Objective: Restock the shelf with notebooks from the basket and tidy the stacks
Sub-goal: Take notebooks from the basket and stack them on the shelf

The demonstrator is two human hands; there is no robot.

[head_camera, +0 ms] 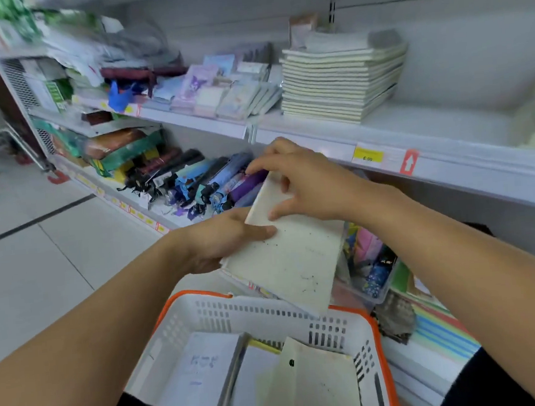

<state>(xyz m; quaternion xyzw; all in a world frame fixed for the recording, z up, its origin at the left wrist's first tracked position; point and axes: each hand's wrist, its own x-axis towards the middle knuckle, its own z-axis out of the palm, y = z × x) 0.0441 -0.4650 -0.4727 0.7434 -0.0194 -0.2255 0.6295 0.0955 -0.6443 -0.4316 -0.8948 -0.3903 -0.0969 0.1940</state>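
A small bundle of cream notebooks (293, 258) hangs tilted above the basket, in front of the lower shelf. My left hand (227, 241) grips its left edge, thumb on the cover. My right hand (303, 180) holds its far upper corner, fingers curled over the top edge. The white basket with an orange rim (380, 347) sits low in front of me, with more cream notebooks (319, 387) and white ones (202, 368) inside. A tall stack of cream notebooks (340, 81) stands on the white shelf (429, 126) above.
Left of the stack lie pastel cartoon notebooks (218, 88). The shelf below holds folded umbrellas (200, 182) and a clear box of colourful items (373, 265). A yellow price tag (368, 155) sits on the shelf rail. To the left is tiled floor (39, 252).
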